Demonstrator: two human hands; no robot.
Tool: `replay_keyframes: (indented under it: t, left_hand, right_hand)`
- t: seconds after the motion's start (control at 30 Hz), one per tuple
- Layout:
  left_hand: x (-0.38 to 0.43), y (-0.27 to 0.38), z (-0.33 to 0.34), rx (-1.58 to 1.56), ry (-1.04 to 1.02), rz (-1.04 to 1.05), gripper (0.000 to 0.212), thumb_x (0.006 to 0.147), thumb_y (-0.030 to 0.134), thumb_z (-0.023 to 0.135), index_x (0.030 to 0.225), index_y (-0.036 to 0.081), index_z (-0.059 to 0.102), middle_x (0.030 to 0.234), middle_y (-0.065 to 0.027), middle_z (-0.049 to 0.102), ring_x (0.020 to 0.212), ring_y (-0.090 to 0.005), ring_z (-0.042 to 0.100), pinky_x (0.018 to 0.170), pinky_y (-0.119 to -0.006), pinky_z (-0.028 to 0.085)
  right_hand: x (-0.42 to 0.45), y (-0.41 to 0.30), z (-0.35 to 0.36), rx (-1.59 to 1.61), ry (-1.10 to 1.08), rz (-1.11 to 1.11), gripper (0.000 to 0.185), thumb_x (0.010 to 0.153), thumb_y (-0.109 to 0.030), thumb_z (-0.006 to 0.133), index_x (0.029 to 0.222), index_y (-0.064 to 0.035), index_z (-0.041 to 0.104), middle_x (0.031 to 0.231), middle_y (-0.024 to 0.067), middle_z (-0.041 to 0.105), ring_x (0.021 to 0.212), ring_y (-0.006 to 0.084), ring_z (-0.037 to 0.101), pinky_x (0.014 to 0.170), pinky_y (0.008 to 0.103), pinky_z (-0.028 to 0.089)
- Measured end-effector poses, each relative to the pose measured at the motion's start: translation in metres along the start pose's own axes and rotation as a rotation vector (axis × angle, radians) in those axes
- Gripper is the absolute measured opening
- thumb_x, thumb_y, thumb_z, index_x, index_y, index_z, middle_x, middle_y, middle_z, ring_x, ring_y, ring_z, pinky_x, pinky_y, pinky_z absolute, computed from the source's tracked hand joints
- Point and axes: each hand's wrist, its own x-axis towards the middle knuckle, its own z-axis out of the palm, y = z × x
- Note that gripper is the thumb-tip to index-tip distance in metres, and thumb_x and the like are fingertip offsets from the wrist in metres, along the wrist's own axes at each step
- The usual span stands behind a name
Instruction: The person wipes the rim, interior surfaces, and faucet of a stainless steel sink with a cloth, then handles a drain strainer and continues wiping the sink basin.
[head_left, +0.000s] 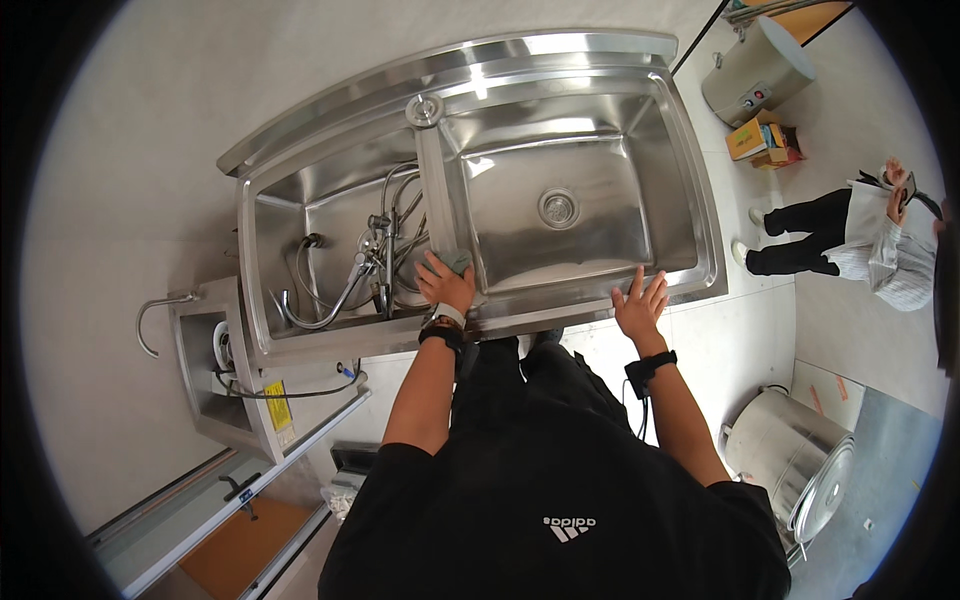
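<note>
A stainless-steel double-bowl sink (440, 191) stands before me. My left hand (448, 283) presses a grey-green cloth (452, 261) onto the front end of the divider between the bowls. My right hand (643, 304) rests with spread fingers on the front rim of the right bowl and holds nothing. That bowl has a round drain strainer (559, 208). In the left bowl lie a chrome faucet (341, 296) and several flexible hoses (300, 262). A round metal fitting (424, 110) sits at the back end of the divider.
A smaller sink (225, 367) with a curved spout stands at the left. At the right are a large metal pot (784, 450), a cylindrical container (757, 71), an open carton (765, 142) and another person (840, 232) holding something. A glass-and-metal frame (247, 499) lies lower left.
</note>
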Motion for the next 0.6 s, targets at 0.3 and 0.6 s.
replay_keyframes:
  t: [0.3,0.6]
  left_hand:
    - [0.078,0.044,-0.03,-0.049,-0.251,-0.14,0.091,0.079,0.059,0.042,0.139,0.015,-0.008,0.143,-0.0222,-0.004,0.127,-0.0485,0.009,0.105,-0.05,0.011]
    - [0.155,0.079,-0.038,0.035,-0.335,-0.173,0.092,0.078,0.052,0.045,0.138,0.018,-0.015,0.143,-0.021,-0.01,0.127,-0.0495,0.006,0.104,-0.051,0.01]
  right_hand:
    - [0.001,0.0,-0.003,-0.027,-0.082,0.059,0.075,0.085,-0.049,0.041,0.141,-0.0111,0.007,0.141,0.028,-0.01,0.131,0.0437,-0.005,0.103,0.0552,0.004]
    - [0.002,0.0,-0.007,-0.044,-0.175,0.102,0.074,0.086,-0.047,0.041,0.141,-0.0149,0.002,0.141,0.0267,-0.013,0.131,0.0427,-0.007,0.104,0.0535,0.001]
